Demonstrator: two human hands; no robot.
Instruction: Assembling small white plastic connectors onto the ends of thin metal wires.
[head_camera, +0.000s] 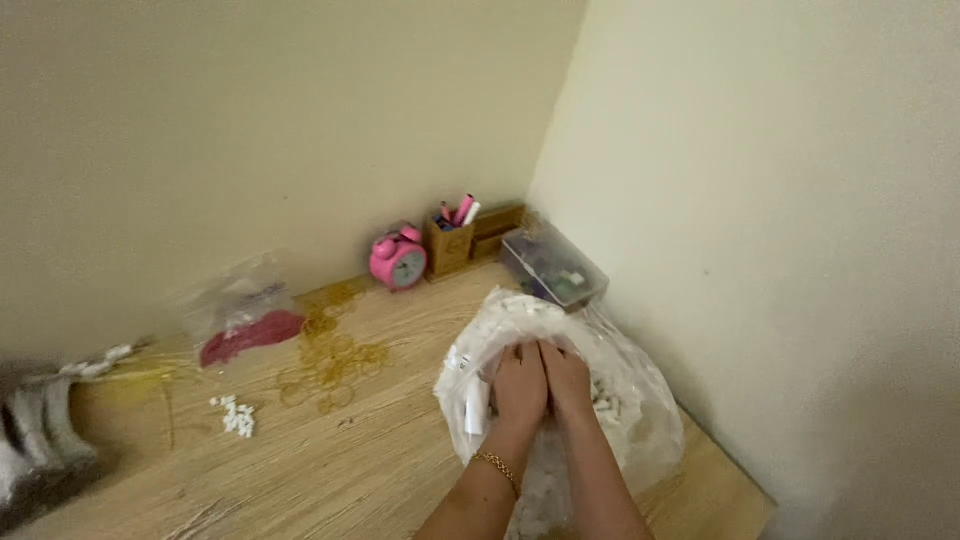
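Both my hands are pushed side by side into a large clear plastic bag full of small white pieces, on the right part of a wooden table. My left hand wears a gold bracelet at the wrist; its fingers curl down into the white pieces. My right hand presses against it, fingers also buried in the bag. Whether either hand grips any pieces is hidden.
A pile of yellow rubber bands, a small heap of white pieces and a clear bag of red material lie to the left. A pink alarm clock, wooden pen holder and clear plastic box stand by the wall corner.
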